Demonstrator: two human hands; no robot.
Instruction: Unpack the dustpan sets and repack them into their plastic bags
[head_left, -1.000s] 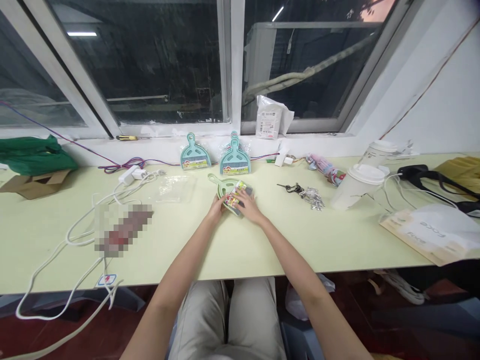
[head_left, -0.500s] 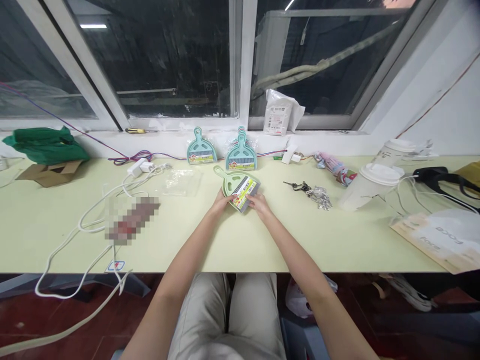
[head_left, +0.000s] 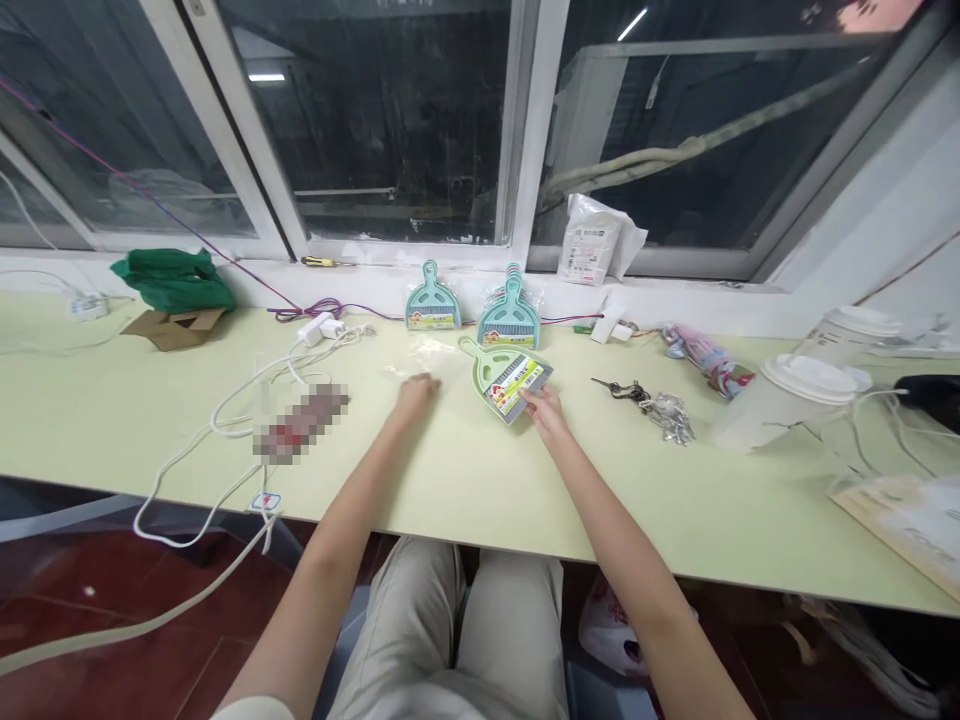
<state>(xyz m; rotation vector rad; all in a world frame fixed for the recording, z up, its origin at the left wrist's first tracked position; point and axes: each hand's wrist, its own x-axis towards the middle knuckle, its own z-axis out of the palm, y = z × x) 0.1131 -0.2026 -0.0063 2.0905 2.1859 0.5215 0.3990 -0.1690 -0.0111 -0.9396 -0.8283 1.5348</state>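
A light green dustpan [head_left: 487, 372] with a small brush and a yellow-white label lies tilted in my right hand [head_left: 544, 410], which pinches its lower right edge. My left hand [head_left: 417, 392] is at the near edge of a clear plastic bag [head_left: 424, 352] lying flat on the table; its fingers are curled, and what they hold, if anything, is too small to tell. Behind the dustpan, a bagged set of teal dustpans [head_left: 510, 318] leans on the wall, with another teal dustpan [head_left: 433, 300] to its left.
On the pale table [head_left: 465, 490], white cables [head_left: 217, 410] and a blurred object [head_left: 300, 425] lie left. Keys [head_left: 660, 405], a folded umbrella [head_left: 705, 360] and white cups [head_left: 795, 395] are right. A green bag [head_left: 172, 280] sits on a cardboard box [head_left: 176, 330] at the back left.
My left hand has let go of the green dustpan and moved left to the plastic bag. My right hand still holds the dustpan. The view has turned left.
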